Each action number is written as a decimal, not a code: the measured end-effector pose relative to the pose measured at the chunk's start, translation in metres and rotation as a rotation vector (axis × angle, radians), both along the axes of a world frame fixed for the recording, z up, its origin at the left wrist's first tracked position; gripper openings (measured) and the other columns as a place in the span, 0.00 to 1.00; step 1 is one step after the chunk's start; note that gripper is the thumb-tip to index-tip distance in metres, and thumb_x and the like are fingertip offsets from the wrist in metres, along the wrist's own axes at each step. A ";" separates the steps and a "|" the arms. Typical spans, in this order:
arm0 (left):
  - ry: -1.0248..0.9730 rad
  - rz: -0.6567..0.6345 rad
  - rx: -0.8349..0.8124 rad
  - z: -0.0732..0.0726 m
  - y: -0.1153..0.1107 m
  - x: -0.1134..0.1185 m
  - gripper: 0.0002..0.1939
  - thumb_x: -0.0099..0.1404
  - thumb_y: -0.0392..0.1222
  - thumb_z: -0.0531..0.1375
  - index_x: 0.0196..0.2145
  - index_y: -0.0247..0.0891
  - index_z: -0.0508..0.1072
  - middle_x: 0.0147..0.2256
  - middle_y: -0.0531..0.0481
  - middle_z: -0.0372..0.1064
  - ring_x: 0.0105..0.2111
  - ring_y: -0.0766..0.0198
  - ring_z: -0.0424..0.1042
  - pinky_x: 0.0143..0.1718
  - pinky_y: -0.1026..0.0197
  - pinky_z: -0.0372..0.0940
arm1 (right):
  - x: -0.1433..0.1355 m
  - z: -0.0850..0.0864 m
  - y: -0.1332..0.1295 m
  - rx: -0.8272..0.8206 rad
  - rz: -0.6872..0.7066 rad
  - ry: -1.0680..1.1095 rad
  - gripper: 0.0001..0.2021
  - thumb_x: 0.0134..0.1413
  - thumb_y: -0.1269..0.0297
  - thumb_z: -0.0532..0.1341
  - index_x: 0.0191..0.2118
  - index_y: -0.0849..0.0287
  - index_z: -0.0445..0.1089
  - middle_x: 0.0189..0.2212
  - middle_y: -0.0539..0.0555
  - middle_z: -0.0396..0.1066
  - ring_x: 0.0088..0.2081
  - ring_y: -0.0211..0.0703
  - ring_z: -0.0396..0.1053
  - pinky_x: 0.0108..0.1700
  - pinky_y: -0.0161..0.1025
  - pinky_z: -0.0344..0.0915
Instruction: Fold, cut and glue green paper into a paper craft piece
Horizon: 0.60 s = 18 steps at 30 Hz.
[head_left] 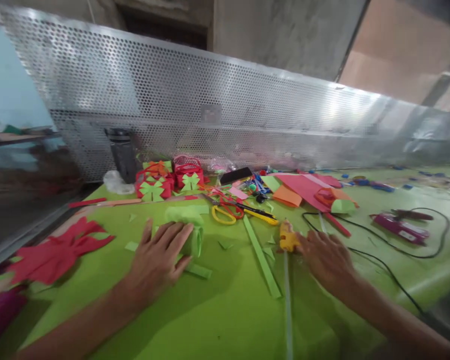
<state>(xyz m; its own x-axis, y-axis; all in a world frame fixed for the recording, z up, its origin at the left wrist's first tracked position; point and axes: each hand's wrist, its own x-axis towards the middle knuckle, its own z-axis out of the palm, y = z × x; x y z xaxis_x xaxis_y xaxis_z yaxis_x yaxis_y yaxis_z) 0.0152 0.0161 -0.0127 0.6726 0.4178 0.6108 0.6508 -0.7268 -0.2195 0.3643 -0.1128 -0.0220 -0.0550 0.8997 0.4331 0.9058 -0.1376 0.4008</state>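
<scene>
My left hand (157, 255) is closed on a folded light-green paper piece (185, 216), its fingers over the near side and hiding part of it. Beneath that hand lies a green paper strip (199, 270). To the right, my right hand (328, 260) grips a yellow hot glue gun (287, 237) near the table surface. A long translucent glue stick (288, 305) sticks out of the gun towards me. Between the hands lies another green strip (261, 257). Yellow-handled scissors (223, 215) and a yellow and black cutter knife (260, 215) lie just beyond.
Red paper bags with green bows (154, 187) and a dark bottle (122, 155) stand by the perforated metal screen (172, 95). Red cut paper (60, 250) lies left. Coloured sheets (300, 190), a purple glue gun (401, 227) and a black cord (382, 270) lie right.
</scene>
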 end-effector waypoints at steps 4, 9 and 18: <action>-0.032 0.091 -0.100 0.013 -0.005 0.002 0.26 0.58 0.38 0.59 0.54 0.36 0.60 0.49 0.38 0.67 0.49 0.47 0.65 0.56 0.36 0.45 | -0.033 0.035 0.013 -0.006 0.061 0.036 0.13 0.54 0.73 0.51 0.38 0.59 0.72 0.32 0.58 0.71 0.35 0.52 0.66 0.42 0.50 0.56; -0.120 0.147 -0.092 0.024 -0.003 -0.001 0.25 0.57 0.40 0.58 0.53 0.35 0.61 0.49 0.39 0.67 0.49 0.49 0.64 0.56 0.39 0.45 | -0.118 0.061 0.046 -0.366 0.356 0.583 0.11 0.57 0.65 0.53 0.32 0.57 0.72 0.28 0.51 0.72 0.29 0.39 0.67 0.31 0.35 0.57; -0.231 0.180 0.030 0.046 0.000 -0.014 0.26 0.58 0.40 0.58 0.54 0.36 0.59 0.49 0.39 0.66 0.50 0.49 0.63 0.57 0.38 0.42 | -0.201 0.053 0.098 -0.635 0.380 0.595 0.09 0.41 0.62 0.65 0.30 0.61 0.72 0.32 0.59 0.74 0.34 0.48 0.69 0.30 0.36 0.57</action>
<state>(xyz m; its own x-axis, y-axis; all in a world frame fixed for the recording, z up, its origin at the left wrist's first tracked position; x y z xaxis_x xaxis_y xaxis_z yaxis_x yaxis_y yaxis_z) 0.0011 0.0159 0.0332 0.4312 0.4968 0.7532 0.8037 -0.5909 -0.0703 0.1631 -0.0144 0.0313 -0.3202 0.9440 -0.0798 0.9249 0.2933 -0.2419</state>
